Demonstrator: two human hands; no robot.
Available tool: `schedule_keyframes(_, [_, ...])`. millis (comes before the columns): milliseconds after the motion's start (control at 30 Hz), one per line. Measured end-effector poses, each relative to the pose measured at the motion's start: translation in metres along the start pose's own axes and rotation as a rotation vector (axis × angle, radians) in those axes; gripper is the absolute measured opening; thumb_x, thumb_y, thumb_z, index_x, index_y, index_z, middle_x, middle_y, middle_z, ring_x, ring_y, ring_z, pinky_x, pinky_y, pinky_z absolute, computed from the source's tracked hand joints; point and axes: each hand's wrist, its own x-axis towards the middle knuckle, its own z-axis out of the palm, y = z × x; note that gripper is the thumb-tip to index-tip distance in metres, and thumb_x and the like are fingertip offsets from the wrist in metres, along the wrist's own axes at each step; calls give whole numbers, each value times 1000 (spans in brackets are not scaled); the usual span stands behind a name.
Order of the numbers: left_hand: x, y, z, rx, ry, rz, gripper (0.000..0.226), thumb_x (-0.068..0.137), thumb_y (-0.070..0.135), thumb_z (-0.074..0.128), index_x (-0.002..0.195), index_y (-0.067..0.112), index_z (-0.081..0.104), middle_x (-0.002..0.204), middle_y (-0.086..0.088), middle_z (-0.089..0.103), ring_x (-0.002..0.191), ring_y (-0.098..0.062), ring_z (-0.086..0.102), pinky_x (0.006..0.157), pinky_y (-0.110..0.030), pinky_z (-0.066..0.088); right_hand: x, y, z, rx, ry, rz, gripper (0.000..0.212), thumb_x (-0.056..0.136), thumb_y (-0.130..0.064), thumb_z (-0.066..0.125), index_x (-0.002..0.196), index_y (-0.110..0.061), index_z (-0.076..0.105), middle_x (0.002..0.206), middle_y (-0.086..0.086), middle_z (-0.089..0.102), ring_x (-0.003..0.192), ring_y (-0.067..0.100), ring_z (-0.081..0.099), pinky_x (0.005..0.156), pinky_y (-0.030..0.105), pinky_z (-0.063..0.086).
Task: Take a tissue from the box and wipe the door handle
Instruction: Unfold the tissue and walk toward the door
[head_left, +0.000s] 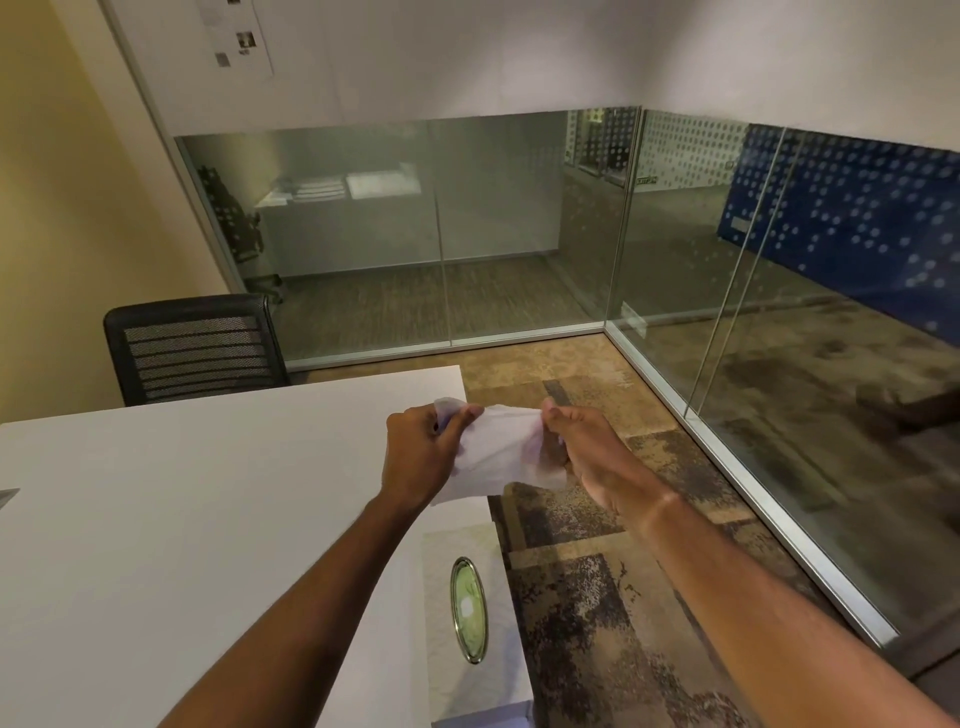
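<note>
The left hand (418, 452) and the right hand (579, 447) hold one white tissue (496, 452) stretched between them, each pinching an upper corner with thumb and fingertips, above the right edge of the white table (182, 493); the tissue box (470, 618) lies near, at the table edge, its oval opening up; a black mesh chair (195, 345) stands behind the table; glass walls (519, 223) close the corner; no door handle is in view.

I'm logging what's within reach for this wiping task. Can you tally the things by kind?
Hands: 2 (left hand, right hand)
Tissues: 1 (tissue, held by both)
Tissue boxes: 1 (tissue box)
Tables: 1 (table)
Chairs: 1 (chair)
Total: 6
</note>
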Motion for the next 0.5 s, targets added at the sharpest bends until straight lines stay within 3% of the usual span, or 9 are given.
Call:
schedule_keyframes(67, [0,2,3,-14,-4,0,17,93,26,64,80,21,73,50,17,57,48,-1,59,57,-10,46,-1,-1,3,35,55,11,52,96,-47,48,56,-19,67,59,3,66,55,15,62,54,22,49])
schedule_keyframes(133, [1,5,6,-21,-21,-10,20,93,28,63,82,15,75,54,12,60,49,0,59,55,-10,45,-6,-1,3,68,5,-17,47,83,-59,58,64,-15,60,55,5,58,47,18,51,44,22,42])
schedule_keyframes(167, [1,6,7,-26,-32,-9,22,93,28,63,81,14,75,59,10,63,52,1,60,54,-8,44,-8,-2,2,82,-42,-28,46,76,-59,67,69,-14,63,58,3,63,49,17,55,45,23,45])
schedule_keyframes(233, [2,8,9,-35,-51,-7,22,93,28,62,77,18,72,68,10,64,59,1,61,54,-7,43,-12,-2,-4,128,-168,-27,31,72,-41,84,89,-16,76,89,10,77,80,27,73,65,34,60])
schedule_keyframes(300, [3,10,11,-33,-68,-10,22,94,29,61,75,22,69,68,14,61,61,1,61,54,-6,44,-17,-4,-9,154,-232,17,34,71,-19,87,102,-14,75,108,17,74,100,34,71,76,42,61])
schedule_keyframes(400, [4,14,18,-60,-123,-8,21,94,31,60,77,23,69,69,17,61,65,5,62,54,-5,45,-24,-7,-16,179,-126,76,42,67,-16,87,104,-5,72,105,20,74,97,34,72,71,39,60])
schedule_keyframes(500, [5,21,31,-83,-156,-26,27,93,35,60,80,16,74,74,6,68,67,-2,65,57,-14,51,-36,-8,-25,205,-43,91,44,70,-25,86,104,-2,72,104,22,73,94,36,72,71,41,60])
